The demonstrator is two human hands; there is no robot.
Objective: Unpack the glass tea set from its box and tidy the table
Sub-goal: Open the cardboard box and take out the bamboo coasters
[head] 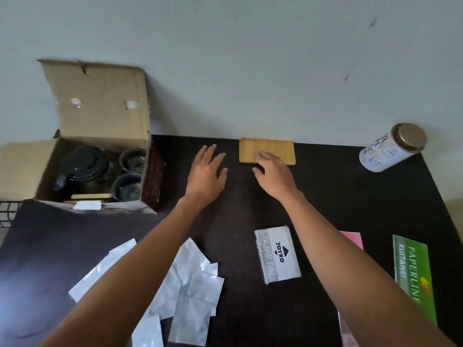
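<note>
An open cardboard box [47,169] stands at the table's back left, its lid flap up against the wall. Inside it sit a glass teapot with a black lid [84,164] and two glass cups [134,157] [127,187]. Two wooden coasters [278,149] lie side by side at the back edge by the wall. My right hand [274,174] rests with its fingertips on the near edge of the coasters, fingers spread. My left hand [206,174] lies flat on the dark table [338,196] to their left, holding nothing.
Crumpled white wrapping papers [193,279] lie at the front centre-left. A grey stamp pad box [276,254], a pink booklet [353,240] and a green receipt book [413,274] lie to the right. A jar with a brown lid [393,146] stands back right. A black wire basket [7,211] at left edge.
</note>
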